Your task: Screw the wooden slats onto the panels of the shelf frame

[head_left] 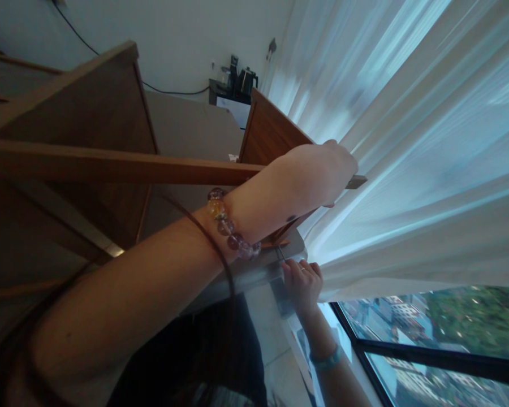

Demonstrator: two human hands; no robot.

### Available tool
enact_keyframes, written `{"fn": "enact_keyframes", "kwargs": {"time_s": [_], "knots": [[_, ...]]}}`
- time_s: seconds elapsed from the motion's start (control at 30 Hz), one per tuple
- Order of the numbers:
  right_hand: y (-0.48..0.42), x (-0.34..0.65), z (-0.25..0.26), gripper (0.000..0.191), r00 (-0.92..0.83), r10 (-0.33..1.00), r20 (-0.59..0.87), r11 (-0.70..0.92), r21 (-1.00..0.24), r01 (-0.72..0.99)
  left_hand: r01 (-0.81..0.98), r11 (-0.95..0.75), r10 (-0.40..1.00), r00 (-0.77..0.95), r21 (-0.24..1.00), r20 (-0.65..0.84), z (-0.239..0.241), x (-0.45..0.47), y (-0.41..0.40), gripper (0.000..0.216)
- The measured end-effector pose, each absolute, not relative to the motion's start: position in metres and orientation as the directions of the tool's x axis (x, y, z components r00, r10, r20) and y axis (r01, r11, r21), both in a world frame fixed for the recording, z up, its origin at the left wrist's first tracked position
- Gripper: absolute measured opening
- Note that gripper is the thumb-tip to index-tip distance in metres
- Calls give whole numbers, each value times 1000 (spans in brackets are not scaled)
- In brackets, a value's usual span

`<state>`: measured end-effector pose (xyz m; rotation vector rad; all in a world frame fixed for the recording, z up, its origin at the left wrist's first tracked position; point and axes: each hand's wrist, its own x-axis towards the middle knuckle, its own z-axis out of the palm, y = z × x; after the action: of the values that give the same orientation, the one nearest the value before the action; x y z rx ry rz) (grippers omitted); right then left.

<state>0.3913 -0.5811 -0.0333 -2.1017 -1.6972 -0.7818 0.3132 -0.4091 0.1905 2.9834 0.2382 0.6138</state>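
My left hand, with a beaded bracelet on its wrist, reaches across a wooden rail. Its fingers are closed into the edge of a white sheer curtain at the rail's end. Lower down, my right hand, with a teal band on its wrist, is curled at the corner of a grey tabletop. It sits against the curtain's lower edge. A thin dark rod and a dark object lie by its fingers. What it grips is unclear.
Brown wooden panels and a large wooden frame stand to the left. A black kettle sits on a small stand by the far wall. A dark-framed window at the lower right shows buildings and trees.
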Motion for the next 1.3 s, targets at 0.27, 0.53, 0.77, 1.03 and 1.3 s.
{"fn": "enact_keyframes", "kwargs": {"time_s": [0.27, 0.53, 0.77, 1.03, 1.3], "knots": [[-578, 379, -48, 54, 518, 695, 499, -338, -410, 847, 105, -993, 113, 967, 48, 230, 198, 315, -407, 39], [-577, 375, -47, 51, 514, 705, 489, -356, -382, 853, 115, -993, 122, 956, 40, 267, 193, 318, -404, 38], [-581, 379, -45, 46, 378, 716, 587, -403, -95, 910, 110, -994, 113, 959, 28, 260, 198, 313, -407, 41], [-581, 380, -44, 46, 359, 719, 595, -392, -79, 917, 94, -989, 119, 962, 110, 246, 201, 307, -409, 44], [-593, 386, -40, 47, 356, 673, 648, -392, -95, 915, 96, -991, 116, 964, 95, 239, 201, 309, -410, 44]]}}
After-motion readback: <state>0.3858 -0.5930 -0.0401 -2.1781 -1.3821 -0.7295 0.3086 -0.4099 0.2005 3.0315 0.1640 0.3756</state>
